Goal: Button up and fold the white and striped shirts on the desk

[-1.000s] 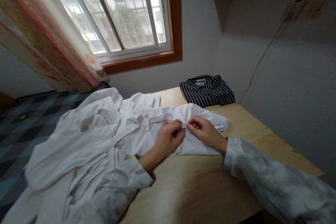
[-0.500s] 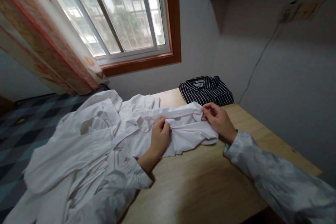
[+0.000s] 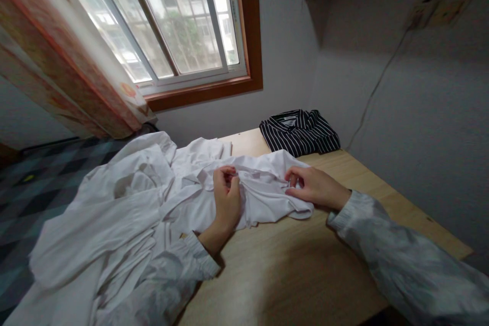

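A white shirt (image 3: 267, 196) lies rumpled over the table, its near part stretched out between my two hands. My left hand (image 3: 228, 198) is over the middle of this part, fingers loosely curled and thumb a little apart, with no cloth visibly pinched. Close to the shirt's right end, my right hand (image 3: 319, 187) rests with thumb and fingers parted, the fingertips touching or just above the fabric. More white cloth (image 3: 110, 214) is heaped at the left, next to my left sleeve; whether it is all one garment I cannot tell.
A folded black-and-white striped shirt (image 3: 300, 135) lies at the table's back right corner. The wooden table (image 3: 290, 270) meets the wall under a window (image 3: 183, 20). A checked bed cover (image 3: 23, 244) is at the left, below a patterned curtain (image 3: 76, 51).
My right hand has let go of the shirt's edge at the right end and come down slightly left. My left hand has loosened and shifted left. The shirt's raised strip now lies flatter.
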Tool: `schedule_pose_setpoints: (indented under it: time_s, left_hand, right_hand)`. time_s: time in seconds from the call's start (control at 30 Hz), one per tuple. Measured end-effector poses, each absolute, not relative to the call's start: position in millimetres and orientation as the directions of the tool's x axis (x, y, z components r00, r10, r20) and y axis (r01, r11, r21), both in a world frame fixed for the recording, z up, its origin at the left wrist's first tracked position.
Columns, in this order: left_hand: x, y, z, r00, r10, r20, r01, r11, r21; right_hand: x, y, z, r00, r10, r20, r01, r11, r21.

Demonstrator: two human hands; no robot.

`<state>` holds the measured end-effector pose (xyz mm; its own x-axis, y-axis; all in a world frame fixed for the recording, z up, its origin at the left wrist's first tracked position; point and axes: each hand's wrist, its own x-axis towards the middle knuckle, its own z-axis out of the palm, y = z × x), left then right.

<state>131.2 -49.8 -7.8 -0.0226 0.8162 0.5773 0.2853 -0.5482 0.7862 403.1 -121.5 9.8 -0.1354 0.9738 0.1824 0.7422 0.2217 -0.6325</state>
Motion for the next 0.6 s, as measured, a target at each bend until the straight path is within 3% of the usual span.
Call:
schedule_pose_setpoints:
  time_s: [0.1, 0.17, 0.23, 0.37, 0.6]
  left_hand:
    - [130.8, -64.1, 3.5, 0.274, 0.607, 0.746, 0.312, -0.790, 0.528]
    - [131.4, -72.9, 9.5, 0.552, 0.458, 0.696, 0.243, -0.888, 0.392]
    - [133.1, -77.7, 11.8, 0.723, 0.379, 0.578, 0.204, -0.916, 0.345]
    - [137.0, -75.9, 8.8, 0.851, 0.333, 0.407, 0.208, -0.924, 0.320]
    - [132.2, -73.9, 6.4, 0.866, 0.330, 0.375, 0.178, -0.906, 0.384]
  right_hand:
    - [398.0, -117.8, 5.0, -0.074, 0.970, 0.233, 0.726, 0.213, -0.654]
    - [393.9, -116.4, 4.1, -0.034, 0.964, 0.262, 0.660, 0.219, -0.718]
    - [391.3, -116.0, 4.6, 0.015, 0.965, 0.262, 0.549, 0.212, -0.809]
    - [394.6, -113.7, 4.9, 0.156, 0.965, 0.212, 0.351, 0.146, -0.925]
    - [413.7, -101.0, 0.7, 0.386, 0.896, 0.221, 0.174, 0.165, -0.971]
